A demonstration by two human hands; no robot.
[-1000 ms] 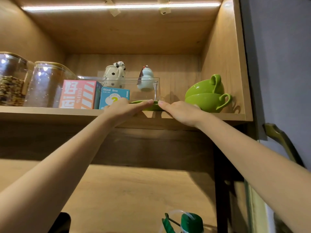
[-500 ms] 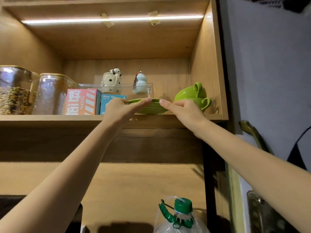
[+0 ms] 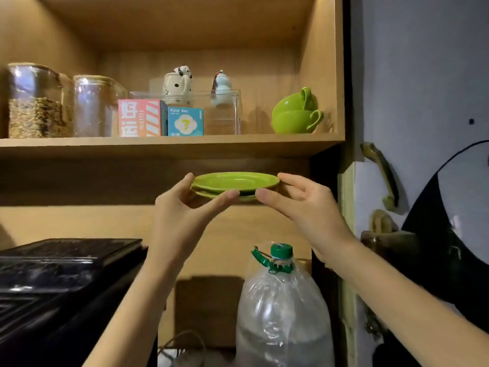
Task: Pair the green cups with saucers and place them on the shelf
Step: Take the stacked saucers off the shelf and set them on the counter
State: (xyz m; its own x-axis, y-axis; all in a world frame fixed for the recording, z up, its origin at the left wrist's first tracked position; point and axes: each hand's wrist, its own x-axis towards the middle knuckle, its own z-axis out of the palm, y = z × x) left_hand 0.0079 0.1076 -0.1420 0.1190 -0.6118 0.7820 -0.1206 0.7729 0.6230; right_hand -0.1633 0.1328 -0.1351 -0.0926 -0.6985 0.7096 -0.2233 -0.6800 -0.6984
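Fingers (image 3: 225, 195) of both hands pinch 2 stacked saucers (image 3: 235, 181) below the wooden shelf (image 3: 169, 145) — cups (image 3: 295, 113) on it.

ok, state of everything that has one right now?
saucers: two stacked, held below the shelf
left hand: gripping saucers
right hand: gripping saucers
cups: two stacked on shelf, top one tilted
left jar: part full
water jug: capped

Two stacked green saucers (image 3: 235, 181) held level below nested green cups (image 3: 296, 113).
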